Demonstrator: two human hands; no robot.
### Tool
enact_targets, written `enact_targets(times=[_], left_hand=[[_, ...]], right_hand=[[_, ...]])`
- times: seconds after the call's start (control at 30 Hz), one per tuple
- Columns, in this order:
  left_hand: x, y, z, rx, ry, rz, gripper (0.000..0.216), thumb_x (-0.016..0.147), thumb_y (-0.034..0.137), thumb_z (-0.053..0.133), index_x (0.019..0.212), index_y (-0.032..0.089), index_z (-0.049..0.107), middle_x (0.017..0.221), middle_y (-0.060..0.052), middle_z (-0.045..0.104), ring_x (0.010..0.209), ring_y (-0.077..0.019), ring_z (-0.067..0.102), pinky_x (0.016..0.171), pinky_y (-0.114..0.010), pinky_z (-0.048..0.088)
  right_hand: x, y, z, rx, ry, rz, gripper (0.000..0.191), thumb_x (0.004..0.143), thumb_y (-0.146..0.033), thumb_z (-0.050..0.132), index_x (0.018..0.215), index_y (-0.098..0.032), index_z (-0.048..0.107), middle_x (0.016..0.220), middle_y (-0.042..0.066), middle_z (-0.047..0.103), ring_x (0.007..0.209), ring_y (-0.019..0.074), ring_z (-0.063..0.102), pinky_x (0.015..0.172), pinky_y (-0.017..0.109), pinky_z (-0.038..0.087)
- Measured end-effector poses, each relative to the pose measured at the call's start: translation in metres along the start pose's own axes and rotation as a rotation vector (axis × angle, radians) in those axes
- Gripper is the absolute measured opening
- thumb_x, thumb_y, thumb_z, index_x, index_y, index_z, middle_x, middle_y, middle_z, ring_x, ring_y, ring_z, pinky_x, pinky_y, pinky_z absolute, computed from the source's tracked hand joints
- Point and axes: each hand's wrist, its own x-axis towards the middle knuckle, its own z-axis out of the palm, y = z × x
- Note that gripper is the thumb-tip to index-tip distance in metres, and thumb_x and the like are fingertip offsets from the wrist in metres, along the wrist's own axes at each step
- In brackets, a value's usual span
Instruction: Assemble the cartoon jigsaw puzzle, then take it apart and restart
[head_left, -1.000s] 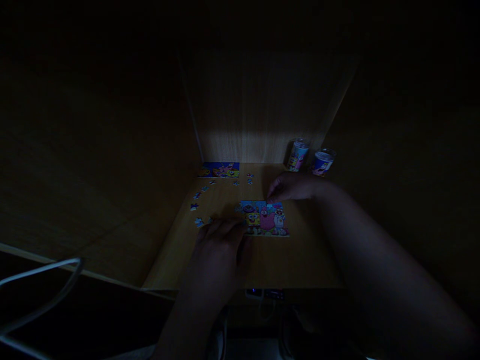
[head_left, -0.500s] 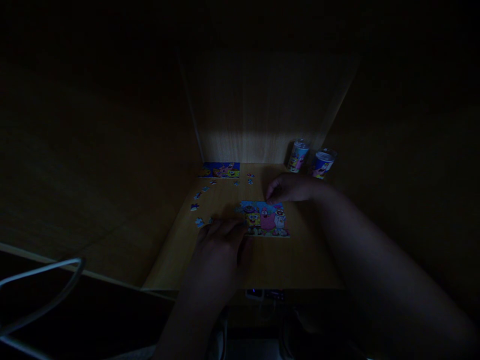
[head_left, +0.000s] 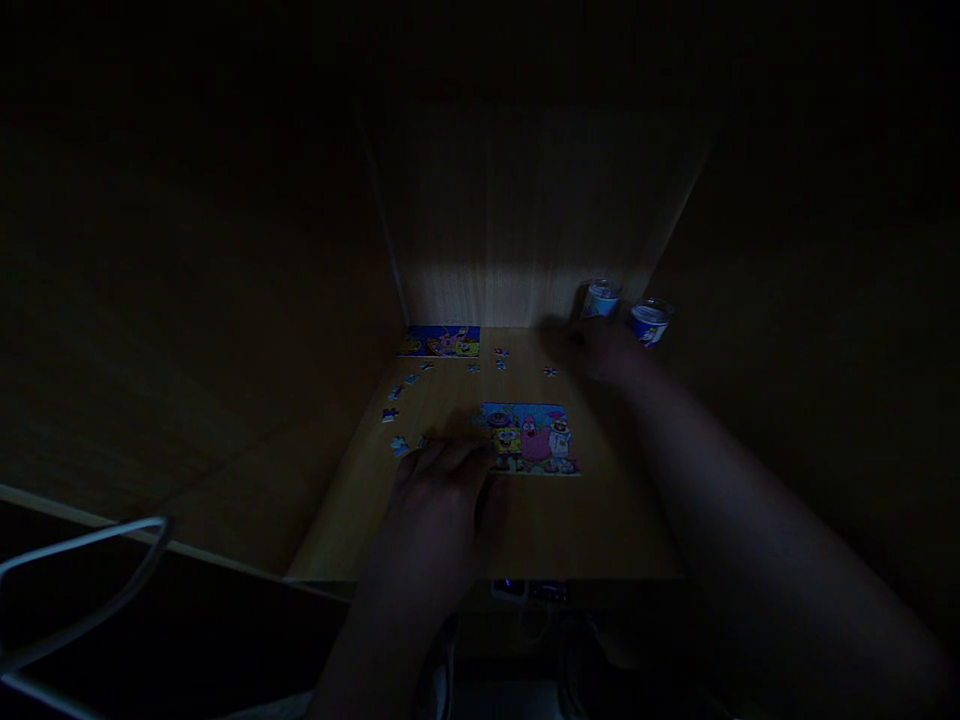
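Left hand (head_left: 442,490): fingers close together at the puzzle's (head_left: 534,440) left edge; grip cannot be told. Right hand (head_left: 611,355): finger state too dark to tell; overlaps a jar (head_left: 602,297) in view. Puzzle lies flat, mid-tabletop (head_left: 570,530). Likely light, thin, prone to separating; hold opposite edges.

I'm making out no readable words, numbers or brands; the jar labels (head_left: 648,325) by the desk's (head_left: 585,535) far right corner are looking too dim.
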Motion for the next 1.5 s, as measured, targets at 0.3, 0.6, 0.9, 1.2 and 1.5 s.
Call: enact_targets(times=[0.3,0.6,0.9,1.2,1.5], left_hand=[[0.001,-0.001,0.002,-0.004,0.01,0.011,0.022,0.103,0.02,0.064,0.122,0.021,0.076,0.13,-0.009,0.077,0.117,-0.0326,0.069,0.108,-0.059,0.053],[0.001,-0.002,0.001,-0.023,-0.019,0.023,0.018,0.104,0.02,0.064,0.117,0.024,0.076,0.123,-0.007,0.078,0.113,-0.0313,0.07,0.104,-0.057,0.054],[0.001,-0.001,0.0,-0.032,-0.025,0.03,0.022,0.103,0.018,0.063,0.12,0.023,0.076,0.125,-0.007,0.078,0.114,-0.0317,0.07,0.105,-0.059,0.054],[0.003,0.0,-0.002,-0.049,-0.052,0.064,0.021,0.102,0.017,0.065,0.118,0.023,0.076,0.123,-0.007,0.079,0.113,-0.0303,0.07,0.106,-0.057,0.053],[0.001,0.0,-0.001,-0.065,-0.042,0.108,0.017,0.102,0.019,0.066,0.115,0.023,0.076,0.124,-0.006,0.079,0.114,-0.0301,0.071,0.106,-0.055,0.053]], right_hand=[[-0.002,-0.002,0.013,-0.101,-0.124,-0.027,0.027,0.095,-0.046,0.078,0.103,-0.021,0.085,0.111,0.016,0.082,0.106,0.0342,0.077,0.088,0.039,0.056],[0.008,0.005,0.026,0.051,-0.178,-0.116,0.009,0.09,-0.033,0.084,0.092,-0.023,0.083,0.103,0.008,0.084,0.098,0.0273,0.078,0.085,0.034,0.056],[0.004,0.0,0.035,0.325,-0.179,-0.243,0.011,0.087,-0.029,0.086,0.091,-0.023,0.078,0.097,0.003,0.083,0.093,0.0211,0.076,0.085,0.032,0.057],[0.006,-0.011,0.039,0.575,-0.187,-0.238,0.014,0.087,-0.028,0.083,0.093,-0.021,0.073,0.096,0.002,0.081,0.087,0.0177,0.075,0.083,0.032,0.06],[-0.001,-0.02,0.029,0.577,-0.211,-0.227,0.012,0.096,-0.024,0.072,0.105,-0.021,0.078,0.105,0.005,0.083,0.091,0.0174,0.076,0.085,0.033,0.061]])
